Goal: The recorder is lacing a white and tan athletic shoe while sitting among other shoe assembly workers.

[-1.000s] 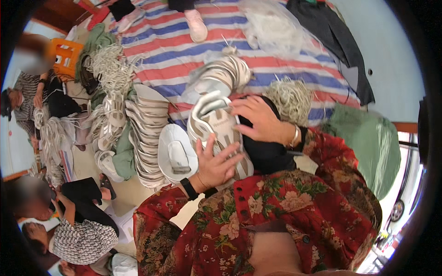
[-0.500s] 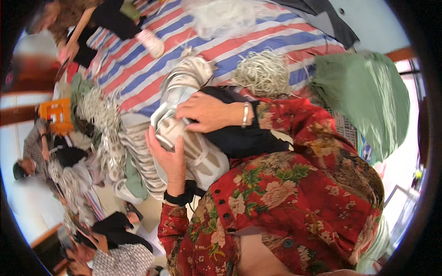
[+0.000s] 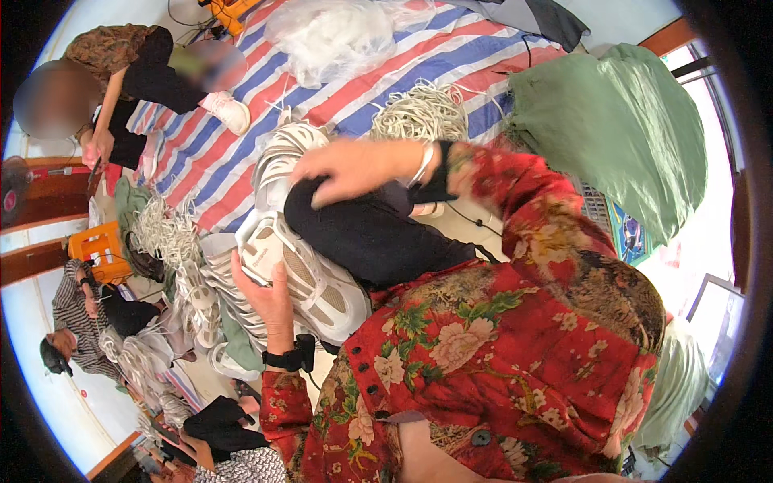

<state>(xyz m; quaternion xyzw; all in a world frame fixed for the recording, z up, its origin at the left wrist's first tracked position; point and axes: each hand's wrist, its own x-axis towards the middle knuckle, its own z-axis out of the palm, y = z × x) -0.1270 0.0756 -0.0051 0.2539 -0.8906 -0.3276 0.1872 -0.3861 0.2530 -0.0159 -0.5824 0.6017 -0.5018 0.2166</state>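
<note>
A white and beige sneaker (image 3: 310, 278) with mesh panels lies on my lap beside my black-trousered knee (image 3: 354, 225). The fingers and thumb of my left hand (image 3: 272, 306) grip its near-left end around the tongue and collar. Above the knee is my right hand (image 3: 350, 171), smeared by motion, apart from that sneaker; its fingers are too blurred to read. Just past it, a row of nested white sneakers (image 3: 288, 153) stands on the striped sheet. Another stack of sneakers (image 3: 229, 270) runs along the left of my left hand.
A heap of pale shoelaces (image 3: 423, 113) lies on the striped sheet (image 3: 322, 101), another lace bundle (image 3: 165, 225) farther left. Clear plastic (image 3: 330, 36) sits at the back, a green sack (image 3: 616, 137) at right. Co-workers sit at left near an orange stool (image 3: 98, 253).
My right hand has lifted off the sneaker and moved away above my knee. My left hand stays on the sneaker, which shows more of its side now. The whole view has shifted slightly.
</note>
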